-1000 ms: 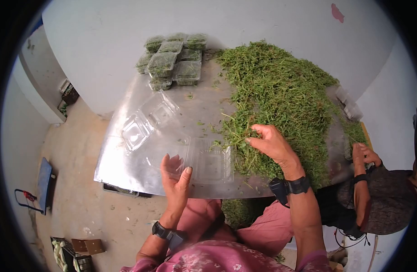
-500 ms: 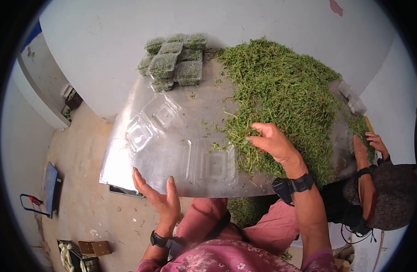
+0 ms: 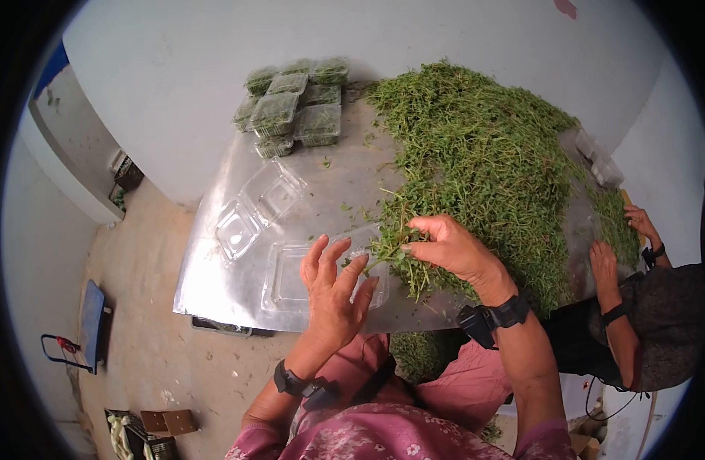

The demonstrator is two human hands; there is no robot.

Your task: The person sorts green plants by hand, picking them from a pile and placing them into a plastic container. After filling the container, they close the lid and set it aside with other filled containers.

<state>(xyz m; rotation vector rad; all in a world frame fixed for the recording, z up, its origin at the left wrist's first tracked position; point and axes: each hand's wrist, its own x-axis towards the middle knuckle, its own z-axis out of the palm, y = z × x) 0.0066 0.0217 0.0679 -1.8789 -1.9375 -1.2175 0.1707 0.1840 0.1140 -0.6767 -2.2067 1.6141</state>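
My right hand [image 3: 454, 249] pinches a small bunch of green leafy stems [image 3: 398, 257] between thumb and fingers, at the near left edge of a big heap of the same greens [image 3: 483, 161]. With its fingers spread, my left hand [image 3: 336, 295] hovers over an open clear plastic clamshell box [image 3: 286, 276] by the table's front edge. The hand and the bunch partly cover this box. Farther left lies a second open clamshell box [image 3: 239, 228], unfilled.
Filled clamshell boxes [image 3: 274, 113] are stacked at the back left of the metal table [image 3: 207, 268]. On the right, a co-worker's hands [image 3: 604, 267] rest by the heap's edge, near clear boxes [image 3: 600, 162]. A blue cart [image 3: 94, 314] stands on the floor at left.
My left hand has swung right from the table's front edge to over the near clamshell box. My right hand has shifted slightly left with the greens. The co-worker's hands have moved a little.
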